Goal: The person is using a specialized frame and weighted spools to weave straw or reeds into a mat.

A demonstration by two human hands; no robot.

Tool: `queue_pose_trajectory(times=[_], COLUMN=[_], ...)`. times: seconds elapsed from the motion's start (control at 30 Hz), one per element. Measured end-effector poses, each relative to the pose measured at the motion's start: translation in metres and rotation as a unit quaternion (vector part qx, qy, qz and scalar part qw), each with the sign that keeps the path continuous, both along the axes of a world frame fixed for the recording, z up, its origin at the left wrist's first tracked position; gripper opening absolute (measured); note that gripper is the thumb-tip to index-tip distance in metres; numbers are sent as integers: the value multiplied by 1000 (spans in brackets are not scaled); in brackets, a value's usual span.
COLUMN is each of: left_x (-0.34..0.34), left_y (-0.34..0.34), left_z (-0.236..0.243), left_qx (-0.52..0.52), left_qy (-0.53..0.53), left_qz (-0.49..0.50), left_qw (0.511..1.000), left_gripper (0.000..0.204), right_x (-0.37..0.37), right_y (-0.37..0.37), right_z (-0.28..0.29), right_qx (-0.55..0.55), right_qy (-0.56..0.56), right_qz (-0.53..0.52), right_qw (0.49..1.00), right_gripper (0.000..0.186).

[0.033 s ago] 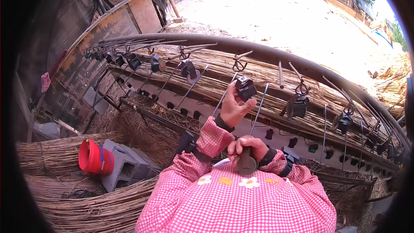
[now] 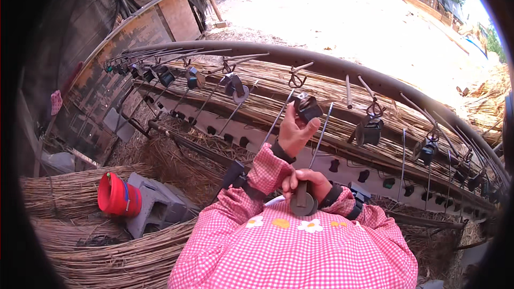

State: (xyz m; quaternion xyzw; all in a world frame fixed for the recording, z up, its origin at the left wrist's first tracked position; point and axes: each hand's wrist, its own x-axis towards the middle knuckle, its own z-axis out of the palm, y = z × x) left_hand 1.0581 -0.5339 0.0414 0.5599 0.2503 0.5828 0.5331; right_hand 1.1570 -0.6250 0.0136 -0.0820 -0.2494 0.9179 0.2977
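Observation:
My left hand (image 2: 296, 134) is raised toward the rack, fingers and thumb round the lower side of a shiny black block-shaped spool (image 2: 308, 107). That spool sits just below a bent wire hook (image 2: 296, 79). Near my chest, my right hand (image 2: 313, 180) is closed on a dark spool with a round, disc-like end (image 2: 304, 203), which points down toward me. My right fingers lie beside my left wrist. Similar black spools hang on either side, one (image 2: 369, 130) to the right and another (image 2: 233, 85) to the left.
A long curved metal pipe (image 2: 321, 62) with rods spans the rack above bundled reeds (image 2: 267, 88). Thin upright rods (image 2: 322, 134) stand close to my hands. At the left, a red bucket (image 2: 113, 197) leans by a grey concrete block (image 2: 158, 203) among reed bundles (image 2: 118, 259).
The black spool at my left hand has shifted slightly right and tilted. My right hand and its spool have moved a little to the left.

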Motion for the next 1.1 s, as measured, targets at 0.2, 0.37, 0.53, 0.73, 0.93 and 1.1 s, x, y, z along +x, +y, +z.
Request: queue_pose_trajectory(times=[0.2,0.37,0.53,0.73,0.93,1.1], left_x=[8,-26,-55,-71,-49,-58], left_y=[-13,-30,-61,-53,13,39], left_z=[75,86,92,15,2,-6], left_qx=[-142,14,344,254,472,84], left_qy=[-73,174,297,351,593,654], left_qz=[-163,-175,67,164,332,-194], left_qw=[974,969,888,886,562,726], left_gripper=[20,25,45,26,28,35], right_x=[19,15,14,-57,-70,19], right_y=[1,13,22,39,15,106], right_z=[-16,27,51,60,77,17], right_qx=[-10,-25,62,207,256,-100], right_qy=[49,112,253,308,-6,73], right_qz=[-31,-184,-108,26,165,-109], right_qw=[998,976,959,928,952,986], right_gripper=[24,55,48,24,50,58])
